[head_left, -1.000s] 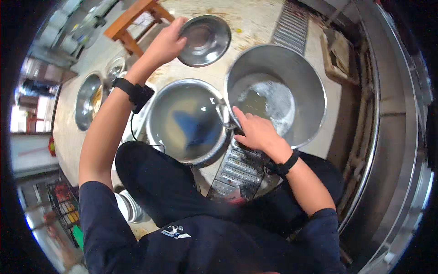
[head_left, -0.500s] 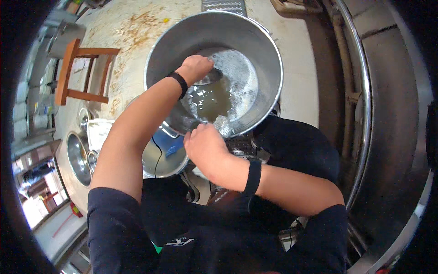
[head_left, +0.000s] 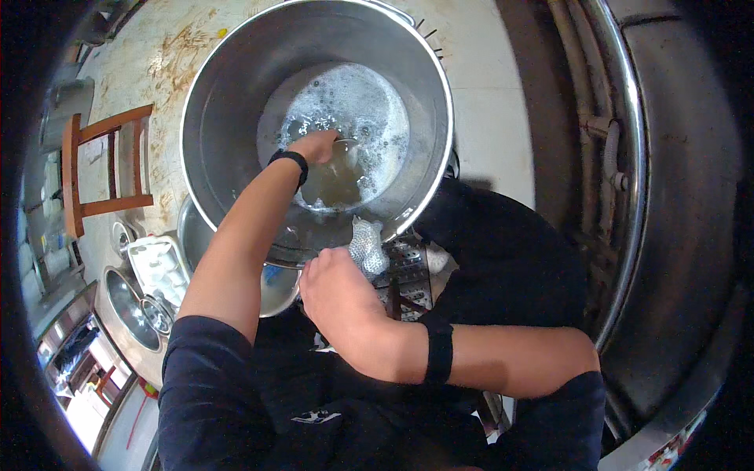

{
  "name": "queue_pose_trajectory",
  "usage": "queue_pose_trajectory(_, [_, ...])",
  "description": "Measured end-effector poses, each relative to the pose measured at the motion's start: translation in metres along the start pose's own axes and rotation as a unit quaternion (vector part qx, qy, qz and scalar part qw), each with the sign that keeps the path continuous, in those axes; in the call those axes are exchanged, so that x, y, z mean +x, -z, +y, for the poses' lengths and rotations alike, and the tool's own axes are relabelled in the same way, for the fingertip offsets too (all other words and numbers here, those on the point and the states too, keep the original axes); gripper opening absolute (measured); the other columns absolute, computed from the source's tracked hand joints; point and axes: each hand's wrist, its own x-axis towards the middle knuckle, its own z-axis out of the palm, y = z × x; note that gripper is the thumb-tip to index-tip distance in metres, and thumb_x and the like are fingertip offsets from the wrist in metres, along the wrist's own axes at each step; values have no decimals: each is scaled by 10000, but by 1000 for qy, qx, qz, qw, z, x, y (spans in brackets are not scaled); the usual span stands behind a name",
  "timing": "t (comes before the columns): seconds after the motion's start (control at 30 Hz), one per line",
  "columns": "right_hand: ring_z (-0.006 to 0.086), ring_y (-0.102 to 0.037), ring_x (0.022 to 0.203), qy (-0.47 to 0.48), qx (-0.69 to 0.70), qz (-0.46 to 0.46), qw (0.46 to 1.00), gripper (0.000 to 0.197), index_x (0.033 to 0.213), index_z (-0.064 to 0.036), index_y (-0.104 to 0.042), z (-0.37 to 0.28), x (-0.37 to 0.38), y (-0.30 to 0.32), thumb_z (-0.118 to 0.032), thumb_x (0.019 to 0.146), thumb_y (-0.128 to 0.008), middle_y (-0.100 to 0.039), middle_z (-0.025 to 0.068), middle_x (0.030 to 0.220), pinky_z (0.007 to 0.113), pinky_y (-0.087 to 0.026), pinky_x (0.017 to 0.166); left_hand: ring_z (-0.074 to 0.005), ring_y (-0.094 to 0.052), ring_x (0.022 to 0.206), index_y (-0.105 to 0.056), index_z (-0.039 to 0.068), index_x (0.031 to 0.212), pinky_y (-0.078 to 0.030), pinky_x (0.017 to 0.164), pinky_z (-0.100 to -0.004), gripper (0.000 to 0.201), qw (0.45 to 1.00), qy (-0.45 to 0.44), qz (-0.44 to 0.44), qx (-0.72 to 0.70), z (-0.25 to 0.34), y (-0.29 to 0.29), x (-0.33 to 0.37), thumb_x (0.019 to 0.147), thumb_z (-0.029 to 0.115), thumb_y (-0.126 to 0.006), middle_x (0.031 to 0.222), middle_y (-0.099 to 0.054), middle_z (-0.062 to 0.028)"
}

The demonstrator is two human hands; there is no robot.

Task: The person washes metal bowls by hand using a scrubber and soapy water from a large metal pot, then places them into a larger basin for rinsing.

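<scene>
A big steel pot (head_left: 236, 102) stands in front of me, tilted toward me, with murky water and white suds (head_left: 353, 86) at its bottom. My left hand (head_left: 316, 147) reaches deep inside, closed on a round metal bowl (head_left: 347, 142) that is mostly under the water; only a bit of its rim shows. At the near rim my right hand (head_left: 338, 290) is closed, its fingers curled over the pot's edge. A silvery mesh scrubber (head_left: 367, 250) sticks out beside its thumb and lies against the rim. How much of the scrubber is in the grip is hidden.
Left of the pot are a wooden stool (head_left: 110, 161), a white basket (head_left: 157, 263) and steel basins (head_left: 129, 306). Partly under the pot sits another basin (head_left: 279, 290). A perforated metal grate (head_left: 412, 267) lies near my legs. Along the right runs a metal rail (head_left: 632, 157).
The pot has shifted left and tipped more toward me in view. My left hand has gone lower, and the metal bowl has dipped under the water. My right hand stays at the near rim.
</scene>
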Motion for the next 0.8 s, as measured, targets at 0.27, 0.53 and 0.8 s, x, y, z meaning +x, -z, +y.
queue_pose_trajectory(0.27, [173,-590,959,3,26,-4,1000,502,1387,-10,-562,8,-3,-1,-186,919,-608,-670,16,1027,314,-412,802,-293,-715,1001,-599,22,1304,-608,762,-447,451,911,98,46,-398,11,4,2,890,181,-683,1189,-698,-148])
queue_pose_trajectory(0.53, [182,-597,956,-11,-4,2,1000,446,1328,-35,-608,0,3,-4,-189,909,-610,-672,21,1026,321,-417,799,-260,-710,950,-484,-26,1334,-631,759,-406,429,779,50,39,-624,18,23,-10,927,29,-610,1143,-674,-142])
queue_pose_trajectory(0.8, [214,-656,973,7,34,-31,999,298,1155,-78,-697,16,16,-8,-163,871,-660,-707,30,1042,331,-459,757,-290,-711,923,-456,-26,1310,-654,783,-427,392,704,-9,108,-702,75,79,-86,934,-73,-555,1147,-628,-201])
